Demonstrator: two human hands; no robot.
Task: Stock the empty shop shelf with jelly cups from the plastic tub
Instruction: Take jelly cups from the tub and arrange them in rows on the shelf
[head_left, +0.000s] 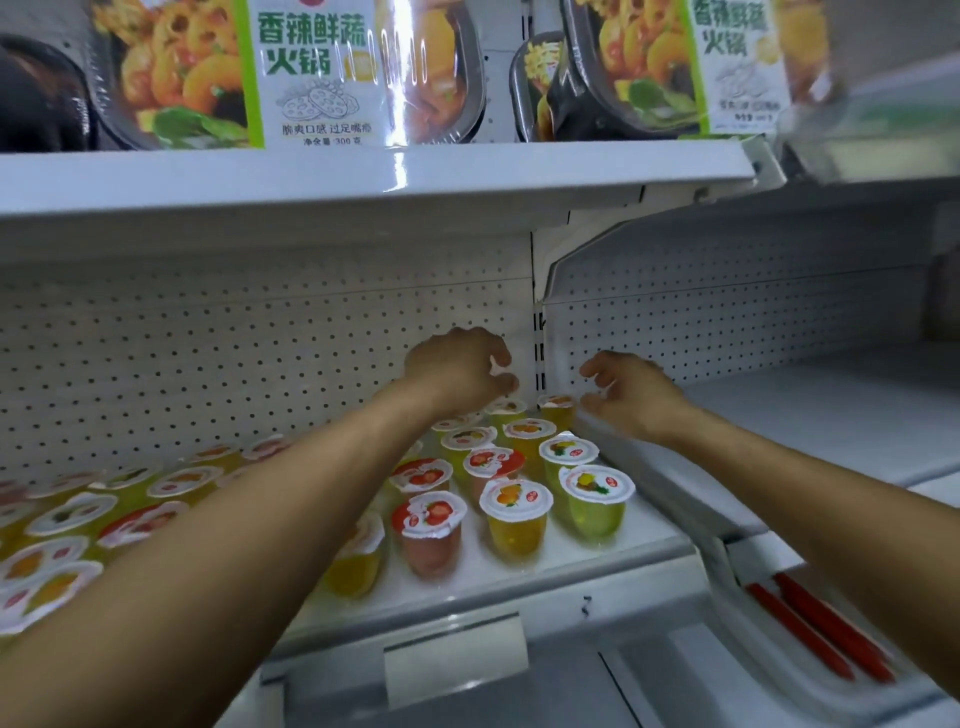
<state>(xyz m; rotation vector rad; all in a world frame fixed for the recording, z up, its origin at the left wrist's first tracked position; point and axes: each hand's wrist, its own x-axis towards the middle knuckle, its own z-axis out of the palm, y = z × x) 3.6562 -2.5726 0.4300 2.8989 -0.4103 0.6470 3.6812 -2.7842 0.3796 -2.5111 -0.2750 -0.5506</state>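
From my head camera, the landmark is the slotted upright post (538, 358) at the back of the shelf (519, 566). My left hand (460, 366) hovers just left of the post, my right hand (631, 392) just right of it, both reaching to the back row. The fingers (501, 358) of my left hand are curled and loosely apart, clamped on nothing that I can see; the same for my right, thumb and fingers parted with an open gap facing the post.

The jelly cups (514, 499) stand upright in rows running from the post toward the front lip, lids up. The rearmost two matter now: one back cup (506, 410) sits just below my left fingertips, and the corner cup (557, 408) sits at the foot of the post, just beside my right thumb. I cannot tell whether either hand touches a lid.

I judge my right hand the nearer one to the corner cup, which lies toward the post and slightly down from it. More cups (62, 519) fill the shelf far left of the post. The plastic tub is out of view
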